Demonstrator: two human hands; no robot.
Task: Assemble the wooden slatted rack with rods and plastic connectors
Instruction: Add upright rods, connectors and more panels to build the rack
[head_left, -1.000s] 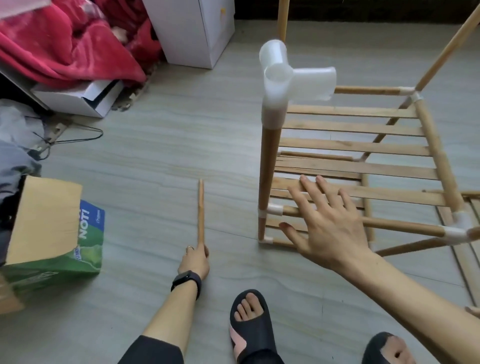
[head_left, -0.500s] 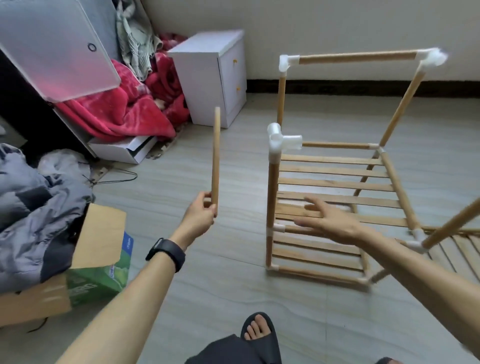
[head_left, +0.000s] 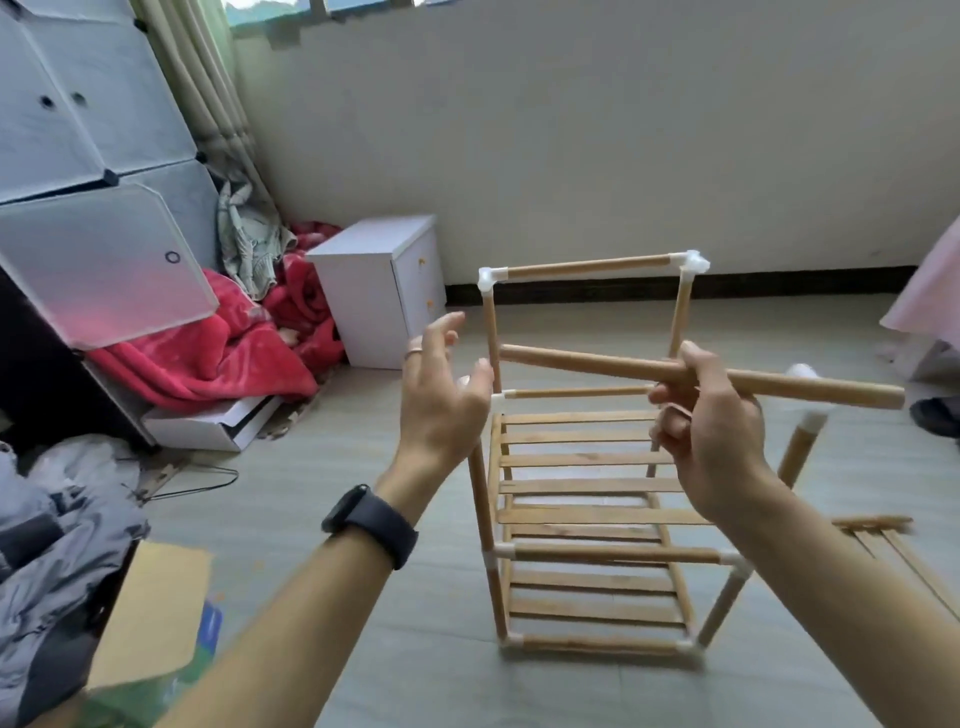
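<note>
— What have your right fingers got?
— My right hand (head_left: 711, 436) has its fingers curled round a wooden rod (head_left: 597, 366), thumb over the top, gripping it about its middle.
— And the left?
— My left hand (head_left: 441, 400) holds nothing. The fingers are spread and loosely bent, just beside the rod's left end, and I cannot tell if they touch it.
— How are your arms set?
— Both forearms are raised in front of me, with a black watch (head_left: 371, 525) on the left wrist.
— Which way does the rod run?
— Its long axis lies nearly level, left to right, with the right end slightly lower. The slatted rack (head_left: 587, 488) stands upright on the floor (head_left: 363, 519), beyond and below my fingers.
</note>
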